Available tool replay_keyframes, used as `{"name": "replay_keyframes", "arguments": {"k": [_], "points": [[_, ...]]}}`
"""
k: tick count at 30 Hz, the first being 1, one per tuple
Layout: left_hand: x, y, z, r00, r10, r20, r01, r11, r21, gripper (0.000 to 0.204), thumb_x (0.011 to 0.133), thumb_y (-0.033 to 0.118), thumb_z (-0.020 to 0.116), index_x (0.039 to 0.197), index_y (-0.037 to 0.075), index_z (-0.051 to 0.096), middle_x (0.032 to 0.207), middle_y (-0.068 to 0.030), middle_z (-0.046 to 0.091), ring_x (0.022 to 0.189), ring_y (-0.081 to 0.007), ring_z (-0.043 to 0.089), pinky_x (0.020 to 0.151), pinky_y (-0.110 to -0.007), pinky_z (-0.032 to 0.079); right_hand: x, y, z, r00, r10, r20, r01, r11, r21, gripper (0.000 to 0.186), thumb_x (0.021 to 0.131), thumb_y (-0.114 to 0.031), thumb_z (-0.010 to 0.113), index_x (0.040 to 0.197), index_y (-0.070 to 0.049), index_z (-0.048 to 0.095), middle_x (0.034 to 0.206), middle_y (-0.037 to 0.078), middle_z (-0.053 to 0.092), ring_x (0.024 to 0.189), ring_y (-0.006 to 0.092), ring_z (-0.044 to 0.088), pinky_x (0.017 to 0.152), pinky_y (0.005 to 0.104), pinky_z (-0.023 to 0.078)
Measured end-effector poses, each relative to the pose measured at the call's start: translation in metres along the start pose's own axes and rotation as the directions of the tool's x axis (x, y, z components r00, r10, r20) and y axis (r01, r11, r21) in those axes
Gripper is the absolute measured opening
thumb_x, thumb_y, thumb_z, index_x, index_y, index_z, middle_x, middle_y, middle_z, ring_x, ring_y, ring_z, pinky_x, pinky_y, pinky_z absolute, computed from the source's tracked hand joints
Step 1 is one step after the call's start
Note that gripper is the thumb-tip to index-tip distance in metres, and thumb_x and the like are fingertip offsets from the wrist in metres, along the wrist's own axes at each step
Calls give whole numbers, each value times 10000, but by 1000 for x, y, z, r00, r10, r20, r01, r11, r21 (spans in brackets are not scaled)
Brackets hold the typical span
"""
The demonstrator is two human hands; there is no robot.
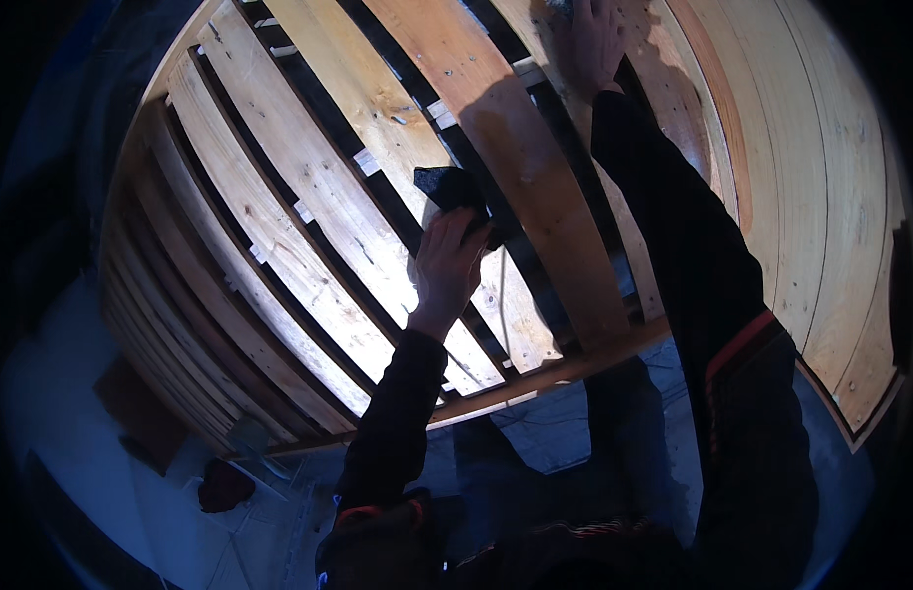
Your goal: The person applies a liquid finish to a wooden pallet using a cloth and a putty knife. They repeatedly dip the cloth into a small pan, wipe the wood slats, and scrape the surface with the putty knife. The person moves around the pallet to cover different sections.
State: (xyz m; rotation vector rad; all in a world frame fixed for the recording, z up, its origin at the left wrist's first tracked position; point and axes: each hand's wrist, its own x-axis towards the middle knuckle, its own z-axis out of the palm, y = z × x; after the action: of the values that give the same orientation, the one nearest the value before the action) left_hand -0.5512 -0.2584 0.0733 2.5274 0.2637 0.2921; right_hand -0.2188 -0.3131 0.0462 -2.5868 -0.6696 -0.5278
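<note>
- Left hand [447, 261] is curled round a dark angular object [449, 185], fingers closed on it; the object juts out just ahead of the knuckles, over a pale slat [520, 320].
- Right hand [596, 49] reaches well ahead and to the right of the left, over another slat [553, 59]; its fingertips run to the edge of view, so whether it grips anything I cannot tell.
- To handle this well, I would follow the slats lengthwise, press evenly, and mind the dark gaps beside the fingers.
- Bright light pools on the slats just left of the left wrist; to its right the wood is shaded.
- Nearer the body than both hands, a wooden rail [535, 382] runs along the slat ends.
- Well right of the right hand stand close-set boards [821, 147]; far down-left of the left hand, a dark red thing [223, 487] lies on the bluish floor [555, 433].
</note>
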Motion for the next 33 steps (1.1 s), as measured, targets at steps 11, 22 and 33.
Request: {"name": "replay_keyframes", "arguments": {"k": [11, 22, 33], "points": [[33, -30, 7, 921, -292, -258, 296, 955, -24, 194, 812, 143, 701, 963, 23, 731, 1049, -134, 610, 989, -313, 567, 865, -391, 482, -192, 66, -239, 851, 394, 348, -506, 790, 346, 244, 927, -222, 655, 986, 4, 586, 763, 84, 547, 713, 160, 521, 645, 339, 426], [-185, 144, 52, 901, -279, 333, 387, 863, -323, 213, 687, 66, 771, 898, 72, 737, 1022, -103, 643, 955, -293, 622, 805, -407, 509, -354, 123, -424, 627, 642, 441, -749, 652, 116, 131, 981, -139, 583, 939, -20, 546, 755, 1, 411, 680, 86, 355, 589, 272, 323], [-129, 101, 38, 538, -787, 302, 778, 326, -537, 285, 880, 250, 720, 995, -9, 684, 912, -75, 657, 851, -179, 611, 798, -312, 477, -206, 161, -600, 941, 260, 217, -258, 966, -38, 170, 963, -111, 567, 1084, 6, 589, 909, 111, 577, 823, 153, 573, 713, 295, 480]]}}
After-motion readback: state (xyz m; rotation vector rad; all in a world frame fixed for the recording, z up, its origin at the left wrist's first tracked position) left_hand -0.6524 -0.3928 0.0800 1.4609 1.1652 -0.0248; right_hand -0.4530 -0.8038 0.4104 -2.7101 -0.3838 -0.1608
